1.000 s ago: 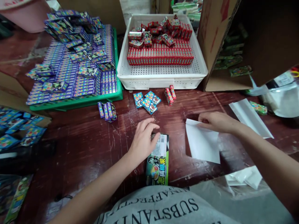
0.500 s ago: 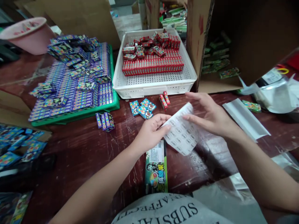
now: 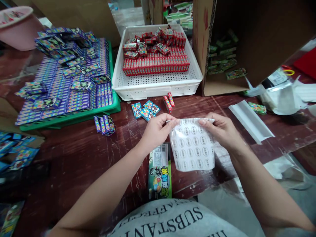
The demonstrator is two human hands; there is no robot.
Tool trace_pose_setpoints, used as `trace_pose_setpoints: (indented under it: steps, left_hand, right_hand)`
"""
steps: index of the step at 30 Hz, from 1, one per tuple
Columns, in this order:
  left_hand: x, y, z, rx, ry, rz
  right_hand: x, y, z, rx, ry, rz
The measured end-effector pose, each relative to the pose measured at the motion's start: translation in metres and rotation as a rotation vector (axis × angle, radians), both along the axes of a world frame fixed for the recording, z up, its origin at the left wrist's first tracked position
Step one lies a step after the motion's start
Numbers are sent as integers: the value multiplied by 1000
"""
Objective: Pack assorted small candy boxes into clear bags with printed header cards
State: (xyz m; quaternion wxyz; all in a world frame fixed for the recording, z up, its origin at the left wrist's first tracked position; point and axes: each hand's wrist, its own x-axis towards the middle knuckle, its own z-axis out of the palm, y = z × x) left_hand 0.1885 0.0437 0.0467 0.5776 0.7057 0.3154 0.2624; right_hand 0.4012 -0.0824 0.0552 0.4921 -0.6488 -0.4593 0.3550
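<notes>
A white sheet of round printed stickers (image 3: 194,148) is stretched between my two hands above the table. My left hand (image 3: 160,130) pinches its upper left corner, and my right hand (image 3: 219,128) pinches the upper right, thumbs on the near face. Below and left of the sheet lies a flat green printed candy package (image 3: 160,177) with a white label; the sheet and my left wrist are close over it. Just beyond my left hand are several small blue packets (image 3: 146,110) and a pair of small red boxes (image 3: 169,102). Several purple boxes (image 3: 104,125) stand together farther left.
A white basket (image 3: 158,90) holds red boxes, and a green tray (image 3: 71,121) is stacked with purple ones. At the right stand an open cardboard box (image 3: 207,49), a white folded strip (image 3: 251,121) and a green packet (image 3: 257,108). A pink bucket (image 3: 19,29) is back left.
My right hand, apart from the sheet's edge before, has closed on its upper right corner. The tilted sheet now hangs squarely facing me. The view has shifted slightly.
</notes>
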Motion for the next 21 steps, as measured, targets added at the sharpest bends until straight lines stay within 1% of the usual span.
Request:
trace_pose_setpoints:
  steps: [3, 7, 8, 10, 17, 21]
  left_hand:
    - [3, -1, -9, 15, 31, -6]
    - [9, -3, -26, -145, -48, -35]
    - [11, -4, -29, -167, -51, -41]
    - [14, -3, -35, -157, -32, -39]
    - [28, 7, -40, -54, -25, -59]
    - [35, 11, -42, -38, -36, -48]
  right_hand:
    - [6, -7, -13, -9, -22, -18]
    - [19, -12, -25, -57, 32, -68]
    - [22, -13, -26, -62, 55, -73]
    - [27, -14, -29, -56, 101, -82]
    - [36, -15, -40, -51, 163, -97]
    - [38, -14, -40, -96, 261, -79]
